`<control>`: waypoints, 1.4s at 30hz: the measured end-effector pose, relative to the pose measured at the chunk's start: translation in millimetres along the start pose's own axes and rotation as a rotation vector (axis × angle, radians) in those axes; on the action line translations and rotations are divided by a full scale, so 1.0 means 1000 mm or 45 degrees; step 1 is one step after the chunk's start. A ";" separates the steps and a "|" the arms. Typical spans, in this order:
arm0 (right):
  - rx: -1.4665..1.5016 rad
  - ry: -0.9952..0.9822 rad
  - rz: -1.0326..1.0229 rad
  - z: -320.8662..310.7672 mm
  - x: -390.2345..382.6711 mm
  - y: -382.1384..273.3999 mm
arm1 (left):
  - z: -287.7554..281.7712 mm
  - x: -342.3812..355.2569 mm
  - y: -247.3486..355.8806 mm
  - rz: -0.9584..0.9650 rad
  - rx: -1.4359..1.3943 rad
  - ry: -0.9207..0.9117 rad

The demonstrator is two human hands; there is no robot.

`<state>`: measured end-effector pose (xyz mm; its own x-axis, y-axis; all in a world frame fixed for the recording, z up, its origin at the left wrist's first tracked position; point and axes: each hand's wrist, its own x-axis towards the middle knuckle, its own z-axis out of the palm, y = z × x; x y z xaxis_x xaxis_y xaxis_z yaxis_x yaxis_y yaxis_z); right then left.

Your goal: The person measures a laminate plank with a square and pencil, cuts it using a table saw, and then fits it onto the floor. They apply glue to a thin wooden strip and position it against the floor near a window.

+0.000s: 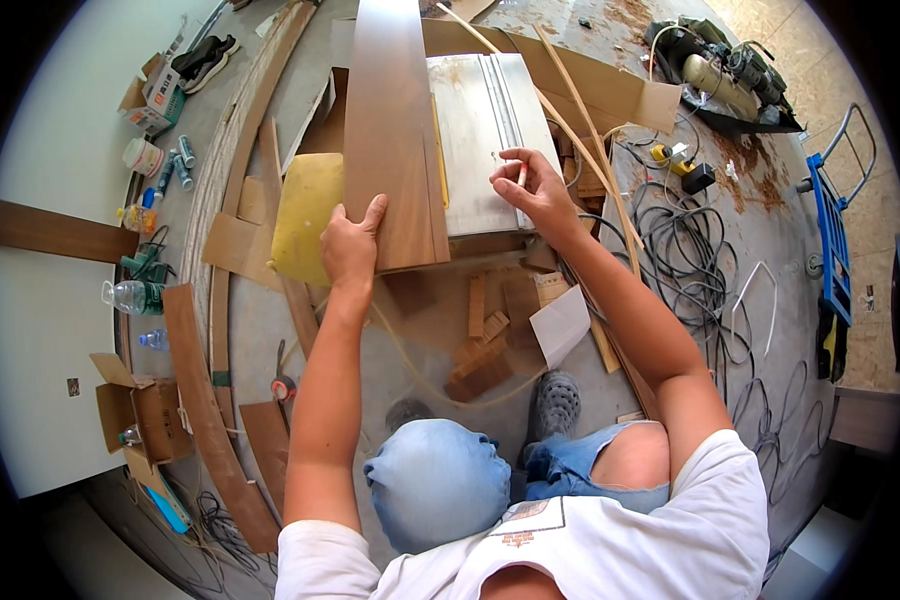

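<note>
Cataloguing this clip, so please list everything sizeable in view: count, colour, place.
wide board: one, brown, upper centre
metal table: one, silver, right of board
panel: one, yellow, left of board
slim stick: one, whitish and red, over table
offcuts: several, brown, floor below table
cables: several, black, floor right
hand truck: one, blue, far right
machinery: count unclear, dark and beige, upper right
bottles: several, mixed colours, left
boxes: several, mostly brown, left
left hand: one, bare, gripping board
right hand: one, bare, holding stick
</note>
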<state>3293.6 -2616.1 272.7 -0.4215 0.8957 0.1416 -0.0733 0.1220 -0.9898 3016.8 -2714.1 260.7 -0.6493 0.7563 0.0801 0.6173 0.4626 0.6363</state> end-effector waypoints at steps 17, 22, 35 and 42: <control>-0.008 -0.212 0.404 -0.036 -0.125 -0.046 | -0.018 -0.036 0.003 0.012 -0.202 -0.087; -0.618 -0.288 0.116 -0.048 -0.123 -0.043 | -0.019 -0.044 -0.003 0.030 -0.162 -0.050; -0.099 -0.511 0.867 0.040 -0.037 -0.001 | -0.026 -0.054 -0.002 -0.063 -0.068 -0.026; 0.016 -0.183 0.976 0.093 -0.039 -0.028 | -0.032 -0.057 0.000 -0.076 -0.051 -0.052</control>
<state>3227.9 -2694.2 296.7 -0.4714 0.6638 -0.5807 0.2758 -0.5145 -0.8119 3039.6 -2771.5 280.9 -0.6651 0.7467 0.0099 0.5591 0.4891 0.6694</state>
